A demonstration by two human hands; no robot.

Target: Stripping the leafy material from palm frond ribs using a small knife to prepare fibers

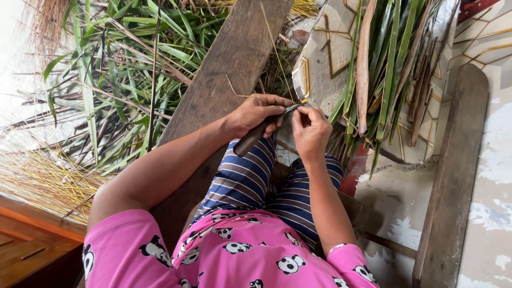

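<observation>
Knife (pixel 261 132) sits in my left hand (pixel 256 113), my fingers curled tight round its dark handle, the blade pointing across to my right hand (pixel 311 130). My right fingers are pinched shut on a thin strip (pixel 303 101) at the blade's tip; the strip is so slim and short in view that I can hardly make it out. Both hands meet just above my knees, over my striped shorts (pixel 245 178).

I am seated low, with a worn wooden plank (pixel 224 69) running away from me under my left forearm. The floor (pixel 394 197) to my right is patchy and pale, with patterned tiles (pixel 330 53) further out. A second weathered plank (pixel 453 170) lies along the right side, well apart from my hands.

My pink top (pixel 240 256) fills the bottom edge and hides my lap. Part of the blade is covered by my own fingers.

Long green leaves (pixel 117 80) are heaped to the left of the plank, with dry yellow stalks (pixel 42 181) beside them. Another bundle of green leaves (pixel 384 69) lies on the tiles just beyond my right hand. A brown wooden edge (pixel 32 245) shows at the lower left corner.
</observation>
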